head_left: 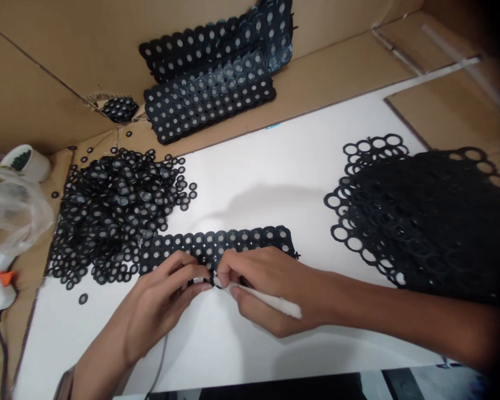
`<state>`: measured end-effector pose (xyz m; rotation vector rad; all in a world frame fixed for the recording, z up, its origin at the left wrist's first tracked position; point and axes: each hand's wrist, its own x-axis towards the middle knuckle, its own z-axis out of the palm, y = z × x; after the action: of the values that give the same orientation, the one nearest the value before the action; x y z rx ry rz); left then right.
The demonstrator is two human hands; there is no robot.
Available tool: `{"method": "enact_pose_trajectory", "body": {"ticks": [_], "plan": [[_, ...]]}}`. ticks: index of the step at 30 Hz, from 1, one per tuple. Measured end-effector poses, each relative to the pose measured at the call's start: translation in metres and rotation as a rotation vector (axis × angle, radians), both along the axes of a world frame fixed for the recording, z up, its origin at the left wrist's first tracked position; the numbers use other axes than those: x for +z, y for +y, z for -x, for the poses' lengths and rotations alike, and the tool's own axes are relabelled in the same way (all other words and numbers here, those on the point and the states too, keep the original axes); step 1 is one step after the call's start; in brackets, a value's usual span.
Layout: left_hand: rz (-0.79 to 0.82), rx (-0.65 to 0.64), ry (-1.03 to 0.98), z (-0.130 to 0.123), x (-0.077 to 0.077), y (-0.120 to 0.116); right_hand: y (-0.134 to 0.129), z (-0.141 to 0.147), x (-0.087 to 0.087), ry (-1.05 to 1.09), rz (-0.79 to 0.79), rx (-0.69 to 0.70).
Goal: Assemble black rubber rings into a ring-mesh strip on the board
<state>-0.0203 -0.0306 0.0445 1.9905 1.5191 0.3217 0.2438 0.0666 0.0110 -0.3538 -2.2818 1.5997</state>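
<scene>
Head view: black scalloped strip (216,245), rows of pale dots
Right hand (275,272): gripping slim white tool (273,301)
Left hand (160,297): at strip's edge, cannot tell grip

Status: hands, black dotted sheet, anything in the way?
Right hand gripping white stick; left hand at the near edge of black sheet. Sheet flat, partly hidden by hands. Pile of small rings crowds its left end.

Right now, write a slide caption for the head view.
Right hand grips a white stick; left hand touches a dotted black panel beside piled rings.
</scene>
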Motion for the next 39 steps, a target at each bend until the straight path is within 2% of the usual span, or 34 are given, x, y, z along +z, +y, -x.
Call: {"method": "enact_pose_trajectory", "body": {"ticks": [6, 15, 27, 34, 39], "plan": [[-0.073, -0.182, 0.112, 0.012, -0.003, 0.017, 0.0, 0.0, -0.001, 0.004, -0.004, -0.005], [0.102, -0.328, 0.19, 0.004, 0.007, 0.043, -0.004, 0.002, -0.005, -0.012, 0.004, -0.059], [0.13, -0.332, 0.147, 0.001, 0.01, 0.049, -0.005, 0.001, -0.004, -0.007, 0.056, -0.1], [0.067, -0.316, 0.096, 0.011, 0.001, 0.037, -0.007, 0.001, -0.006, -0.027, 0.053, -0.102], [-0.061, -0.263, -0.017, 0.014, -0.009, 0.026, -0.006, 0.002, -0.005, -0.018, 0.073, -0.114]]}}
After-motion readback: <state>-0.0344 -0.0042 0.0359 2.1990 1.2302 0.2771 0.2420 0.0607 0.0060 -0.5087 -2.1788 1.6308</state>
